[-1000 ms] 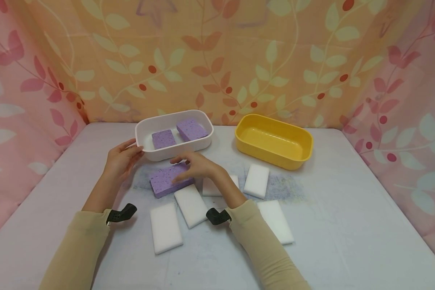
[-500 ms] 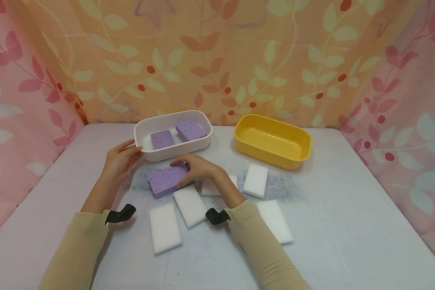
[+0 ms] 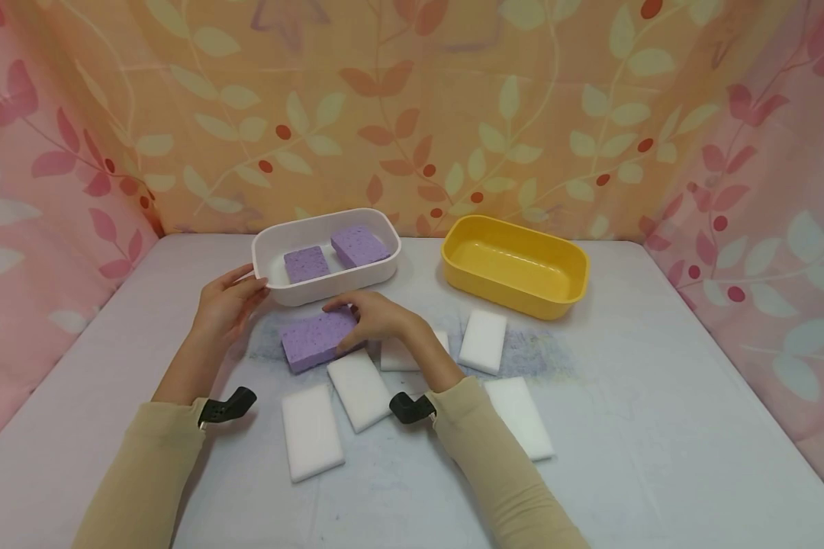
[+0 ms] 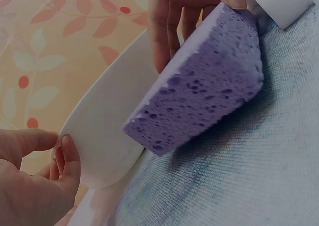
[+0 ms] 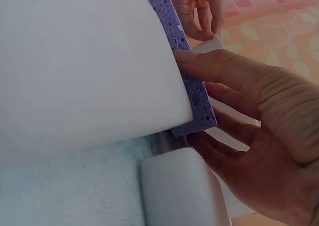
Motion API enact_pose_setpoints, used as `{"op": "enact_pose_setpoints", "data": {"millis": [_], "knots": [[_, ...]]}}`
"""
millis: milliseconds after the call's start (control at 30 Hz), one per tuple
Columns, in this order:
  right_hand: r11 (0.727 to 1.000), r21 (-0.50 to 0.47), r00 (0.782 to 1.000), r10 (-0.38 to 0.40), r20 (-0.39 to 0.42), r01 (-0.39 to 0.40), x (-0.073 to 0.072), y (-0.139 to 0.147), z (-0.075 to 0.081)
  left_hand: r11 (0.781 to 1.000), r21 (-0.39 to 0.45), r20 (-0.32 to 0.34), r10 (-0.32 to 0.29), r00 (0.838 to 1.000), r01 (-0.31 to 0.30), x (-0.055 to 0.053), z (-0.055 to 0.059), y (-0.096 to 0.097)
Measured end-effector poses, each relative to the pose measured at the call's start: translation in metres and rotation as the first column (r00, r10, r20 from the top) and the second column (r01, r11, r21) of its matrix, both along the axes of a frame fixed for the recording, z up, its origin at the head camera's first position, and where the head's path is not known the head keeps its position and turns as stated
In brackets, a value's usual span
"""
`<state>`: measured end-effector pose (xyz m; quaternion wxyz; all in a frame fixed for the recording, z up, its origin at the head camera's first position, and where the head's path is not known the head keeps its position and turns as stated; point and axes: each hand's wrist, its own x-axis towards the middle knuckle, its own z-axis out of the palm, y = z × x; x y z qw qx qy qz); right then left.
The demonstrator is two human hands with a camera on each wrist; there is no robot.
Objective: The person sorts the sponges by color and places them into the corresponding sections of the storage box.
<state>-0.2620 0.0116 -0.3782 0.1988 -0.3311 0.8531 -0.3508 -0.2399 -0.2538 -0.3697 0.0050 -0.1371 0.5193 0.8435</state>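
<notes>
My left hand (image 3: 225, 306) pinches the near left corner of the white plastic bin's rim (image 3: 326, 290), thumb and fingertips meeting at the edge. Two purple sponges sit inside that bin, one smaller block (image 3: 307, 264) on the left and a thicker one (image 3: 359, 246) on the right. In front of the bin, a third purple sponge (image 3: 316, 340) lies on the cloth. Its right end is held by my right hand (image 3: 378, 316), with the thumb on the near side and the fingers on the far side. The left wrist view shows the sponge's porous face (image 4: 199, 91).
A yellow bin (image 3: 515, 267) stands at the back right. Several white sponge pads lie on the stained white cloth, including one front left (image 3: 312, 433), one touching the purple sponge's near side (image 3: 360, 390), and one front right (image 3: 520, 419). Floral curtains (image 3: 412, 114) close off the back and sides.
My right thumb has shifted right along the sponge's near edge, and the hand has closed around its right end. The left hand stays on the white bin's rim.
</notes>
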Motion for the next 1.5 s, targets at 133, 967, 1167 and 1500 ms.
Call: {"op": "enact_pose_setpoints", "data": {"millis": [133, 967, 1167, 1500], "knots": [[1.0, -0.02, 1.0, -0.011, 0.002, 0.011, 0.0, 0.002, 0.003, 1.0, 0.007, -0.008, -0.004, 1.0, 0.005, 0.0, -0.001, -0.001], [0.994, -0.102, 0.997, -0.046, -0.064, 0.039, 0.001, 0.014, 0.027, 0.999, 0.033, -0.056, 0.002, 0.998, 0.0, -0.001, -0.008, -0.003], [0.993, -0.095, 0.995, -0.075, -0.064, 0.069, 0.003, 0.015, 0.031, 1.0, 0.023, -0.061, 0.007, 0.998, -0.005, -0.001, -0.008, -0.004], [0.989, -0.082, 0.988, -0.13, -0.082, 0.124, 0.007, 0.013, 0.037, 0.999, 0.032, -0.059, -0.003, 0.998, 0.005, 0.001, -0.006, -0.003]]}}
